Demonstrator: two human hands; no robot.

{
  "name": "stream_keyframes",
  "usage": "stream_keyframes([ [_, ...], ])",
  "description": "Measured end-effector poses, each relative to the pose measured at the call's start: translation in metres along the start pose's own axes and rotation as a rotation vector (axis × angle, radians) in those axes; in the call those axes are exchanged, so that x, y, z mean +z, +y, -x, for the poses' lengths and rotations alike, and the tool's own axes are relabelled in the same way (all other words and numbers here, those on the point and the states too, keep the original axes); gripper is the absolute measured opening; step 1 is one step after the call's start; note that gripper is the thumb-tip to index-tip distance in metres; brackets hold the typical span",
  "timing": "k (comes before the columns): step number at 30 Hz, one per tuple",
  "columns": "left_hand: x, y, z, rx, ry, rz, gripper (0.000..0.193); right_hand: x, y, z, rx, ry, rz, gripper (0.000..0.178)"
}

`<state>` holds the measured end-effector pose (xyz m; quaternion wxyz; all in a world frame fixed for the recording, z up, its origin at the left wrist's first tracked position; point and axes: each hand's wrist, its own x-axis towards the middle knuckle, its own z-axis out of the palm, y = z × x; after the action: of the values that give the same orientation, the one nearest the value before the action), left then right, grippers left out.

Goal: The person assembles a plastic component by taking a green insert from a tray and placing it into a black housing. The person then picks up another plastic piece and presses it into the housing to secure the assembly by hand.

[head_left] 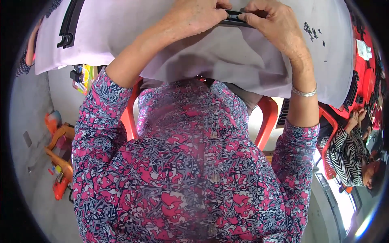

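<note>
Both hands meet over the pale cloth-covered table at the top of the view. My left hand (201, 15) pinches one end of a dark, narrow plastic strip (238, 22). From the other side my right hand (272, 21) grips the same strip, its thumb pressed on it. Part of the strip is covered by the fingers, so its full length does not show. To the right of my right hand lies a scatter of small black pieces (312, 32). Long black strips (69, 24) with curved ends rest at the table's far left.
The pale tablecloth (101, 40) hangs over the near edge. Around my seat shows a red plastic chair (267, 117). A co-worker in a zebra-striped top (344, 158) sits at right, near red surfaces (368, 85). An orange and wooden toy-like object (60, 150) stands at left.
</note>
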<state>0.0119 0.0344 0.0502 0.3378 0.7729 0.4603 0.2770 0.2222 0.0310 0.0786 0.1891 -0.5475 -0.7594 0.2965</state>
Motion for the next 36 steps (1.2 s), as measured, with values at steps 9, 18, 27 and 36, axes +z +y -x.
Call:
stream_keyframes([
  [9,0.003,-0.004,0.000,-0.036,-0.012,0.043,0.016,0.006,-0.003,-0.018,0.105,-0.197,0.007,0.007],
  [18,0.008,-0.010,0.001,-0.022,0.019,0.046,0.015,0.012,0.009,-0.023,0.061,-0.254,-0.013,0.005],
  [27,0.019,-0.021,0.008,-0.012,0.017,-0.060,0.016,0.022,0.007,-0.018,0.081,-0.256,-0.022,0.007],
  [36,0.011,-0.009,0.022,-0.067,-0.022,0.018,0.016,0.023,-0.013,-0.010,0.154,-0.265,0.015,0.011],
])
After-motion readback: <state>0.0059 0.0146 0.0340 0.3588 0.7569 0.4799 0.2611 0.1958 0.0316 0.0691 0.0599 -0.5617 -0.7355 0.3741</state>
